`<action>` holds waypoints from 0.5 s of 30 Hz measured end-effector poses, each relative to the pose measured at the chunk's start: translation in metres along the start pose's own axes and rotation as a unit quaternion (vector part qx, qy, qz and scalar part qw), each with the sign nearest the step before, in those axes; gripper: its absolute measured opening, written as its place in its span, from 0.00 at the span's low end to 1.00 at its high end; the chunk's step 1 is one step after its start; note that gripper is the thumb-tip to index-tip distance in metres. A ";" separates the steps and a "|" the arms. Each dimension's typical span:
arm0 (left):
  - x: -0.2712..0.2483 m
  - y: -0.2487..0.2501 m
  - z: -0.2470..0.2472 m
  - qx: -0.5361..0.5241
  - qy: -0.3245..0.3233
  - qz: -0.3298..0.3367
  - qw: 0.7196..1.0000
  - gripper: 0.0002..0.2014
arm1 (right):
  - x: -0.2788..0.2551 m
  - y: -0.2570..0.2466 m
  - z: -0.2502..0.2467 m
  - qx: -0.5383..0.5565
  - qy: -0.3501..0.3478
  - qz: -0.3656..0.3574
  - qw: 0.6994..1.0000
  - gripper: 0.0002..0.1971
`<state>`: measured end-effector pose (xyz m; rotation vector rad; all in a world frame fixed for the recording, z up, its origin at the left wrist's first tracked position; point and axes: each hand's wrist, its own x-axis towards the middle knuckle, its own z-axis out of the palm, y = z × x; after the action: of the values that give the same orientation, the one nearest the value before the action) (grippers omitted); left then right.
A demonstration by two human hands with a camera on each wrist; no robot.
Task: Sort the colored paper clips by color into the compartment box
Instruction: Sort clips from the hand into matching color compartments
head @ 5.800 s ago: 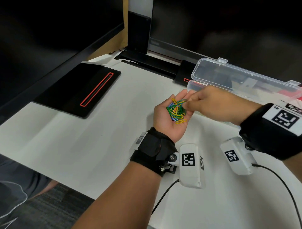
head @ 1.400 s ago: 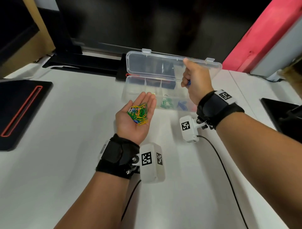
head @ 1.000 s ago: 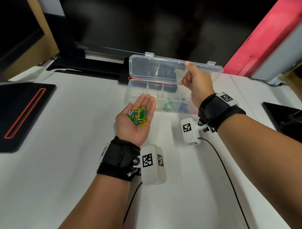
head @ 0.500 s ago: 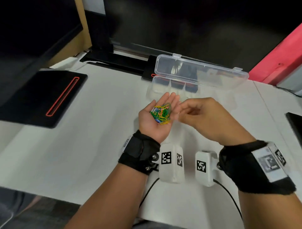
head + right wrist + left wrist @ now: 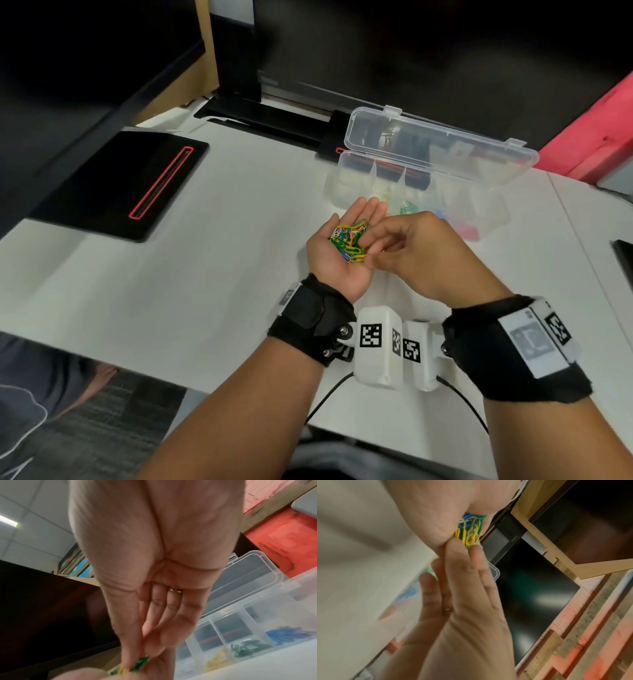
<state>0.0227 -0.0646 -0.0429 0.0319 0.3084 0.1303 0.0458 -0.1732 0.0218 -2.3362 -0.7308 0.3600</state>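
Now our right hand (image 5: 416,255) is back from the compartment box (image 5: 486,209), pinching into the paper clips (image 5: 349,241) cupped in our flat left hand (image 5: 342,250); next pick starts.

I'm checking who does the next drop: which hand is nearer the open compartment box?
Right. The right hand is in front of the compartment box, partly overlapping its front edge in the head view. The left hand, cupping the clips, sits beside it, slightly farther left.
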 end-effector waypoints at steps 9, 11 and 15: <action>0.005 0.006 -0.001 0.049 -0.005 -0.035 0.998 0.22 | -0.002 0.004 -0.015 0.399 0.071 0.101 0.909 0.12; 0.004 0.005 -0.002 0.040 -0.011 -0.052 0.998 0.24 | 0.000 0.011 -0.024 0.564 0.101 0.151 0.806 0.12; 0.004 0.005 -0.003 0.034 -0.016 -0.055 0.998 0.25 | 0.001 0.023 -0.031 0.661 0.111 0.191 0.717 0.03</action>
<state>0.0245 -0.0591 -0.0470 0.0834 0.2822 0.0092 0.0688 -0.2030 0.0293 -1.0431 0.2081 0.5226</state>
